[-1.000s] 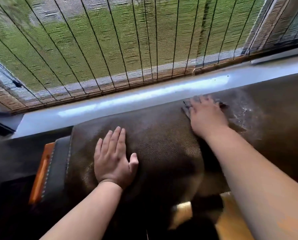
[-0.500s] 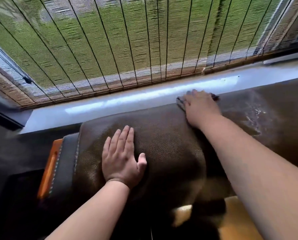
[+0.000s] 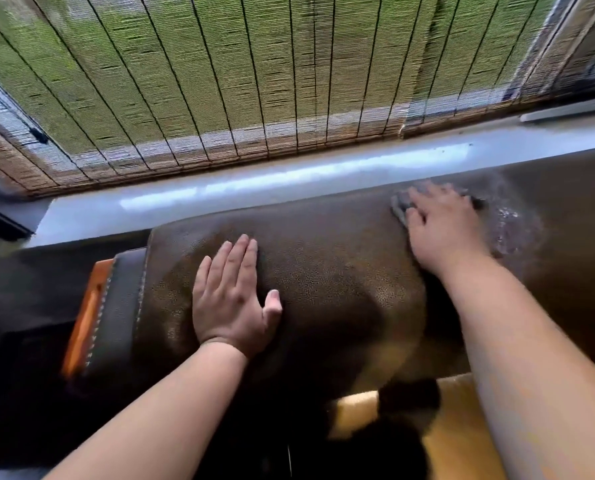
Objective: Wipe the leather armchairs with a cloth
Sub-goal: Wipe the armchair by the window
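A dark brown leather armchair (image 3: 337, 271) fills the middle of the view, its top edge running along the window sill. My left hand (image 3: 232, 299) lies flat on the leather with fingers straight and together. My right hand (image 3: 443, 225) presses a grey cloth (image 3: 399, 207) onto the top edge of the chair, fingers spread over it. Only the cloth's left edge and a dark corner at the right show from under the hand. A wet, shiny patch (image 3: 510, 223) lies on the leather just right of that hand.
A white window sill (image 3: 254, 188) runs behind the chair, with a bamboo blind (image 3: 254, 74) hanging down to it. An orange-edged, stitched side panel (image 3: 91, 306) sits at the chair's left end. A tan seat cushion (image 3: 455, 427) shows below.
My right hand with the cloth slid back toward the chair's top edge and slightly right along it. The left hand stayed flat in place.
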